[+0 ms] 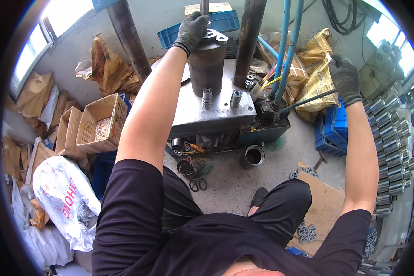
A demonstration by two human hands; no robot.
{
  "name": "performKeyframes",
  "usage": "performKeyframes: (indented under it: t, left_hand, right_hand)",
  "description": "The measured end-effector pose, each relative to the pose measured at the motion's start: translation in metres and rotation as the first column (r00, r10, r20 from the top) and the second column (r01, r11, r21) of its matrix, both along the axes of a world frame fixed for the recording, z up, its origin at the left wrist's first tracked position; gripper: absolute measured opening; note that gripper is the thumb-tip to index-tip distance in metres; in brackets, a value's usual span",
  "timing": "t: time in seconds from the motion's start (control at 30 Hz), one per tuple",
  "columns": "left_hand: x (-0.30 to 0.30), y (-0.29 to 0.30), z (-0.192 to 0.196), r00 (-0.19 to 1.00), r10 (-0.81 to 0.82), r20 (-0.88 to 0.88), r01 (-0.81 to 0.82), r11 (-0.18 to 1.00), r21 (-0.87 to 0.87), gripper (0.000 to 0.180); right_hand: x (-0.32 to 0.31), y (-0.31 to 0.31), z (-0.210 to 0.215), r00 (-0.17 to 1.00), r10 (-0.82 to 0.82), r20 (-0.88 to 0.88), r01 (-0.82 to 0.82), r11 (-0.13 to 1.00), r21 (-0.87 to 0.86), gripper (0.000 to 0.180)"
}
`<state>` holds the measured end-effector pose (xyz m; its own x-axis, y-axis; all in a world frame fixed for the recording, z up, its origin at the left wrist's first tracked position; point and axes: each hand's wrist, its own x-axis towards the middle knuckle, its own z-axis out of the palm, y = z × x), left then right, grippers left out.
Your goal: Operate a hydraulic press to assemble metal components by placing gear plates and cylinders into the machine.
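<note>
My left hand (192, 32), in a dark grey glove, is closed around an upright metal rod (204, 6) above a thick dark steel cylinder (206, 66). Pale flat metal pieces with round holes (221, 37) lie on the cylinder's top, beside my fingers. Out to the right, my right hand (345, 78), gloved as well, grips the end of a long lever (308, 99) that runs down to the machine. The cylinder stands on a steel machine table (188, 112). Near its front edge are a stack of bearings (207, 98) and another bearing stack (235, 98).
Dark machine columns (129, 41) and blue pipes (287, 50) rise around the table. On the floor are an open metal cylinder (253, 157), scissors (198, 184) and a cardboard sheet (322, 202). Cartons (101, 122) stand left; blue crates (333, 126) and stacked shiny cylinders (391, 152) stand right.
</note>
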<state>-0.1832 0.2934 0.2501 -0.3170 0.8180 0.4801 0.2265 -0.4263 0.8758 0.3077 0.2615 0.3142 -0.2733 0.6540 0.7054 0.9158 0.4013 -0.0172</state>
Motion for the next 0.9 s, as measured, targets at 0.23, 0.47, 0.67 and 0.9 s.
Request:
performKeyframes:
  t: [0.23,0.47,0.67,0.9]
  left_hand:
    - [-0.009,-0.003,-0.006,0.888,0.428,0.17,-0.446,0.892,0.079,0.039]
    - [0.016,-0.017,0.004,0.939,0.29,-0.182,-0.292,0.956,0.02,0.044]
    - [0.053,-0.076,-0.017,0.879,0.465,0.11,-0.464,0.775,0.43,0.021]
    - [0.093,-0.166,-0.151,0.897,0.389,-0.209,-0.319,0.898,0.302,0.023]
  right_hand:
    - [-0.002,-0.004,0.002,0.997,-0.079,-0.004,0.078,0.994,-0.073,0.031]
    - [-0.009,-0.012,0.008,0.985,-0.169,0.024,0.171,0.976,-0.136,0.036]
    - [-0.002,-0.019,0.008,0.97,-0.243,0.006,0.239,0.951,-0.198,0.037]
    - [0.002,-0.017,0.003,0.971,-0.236,0.049,0.241,0.953,-0.185,0.035]
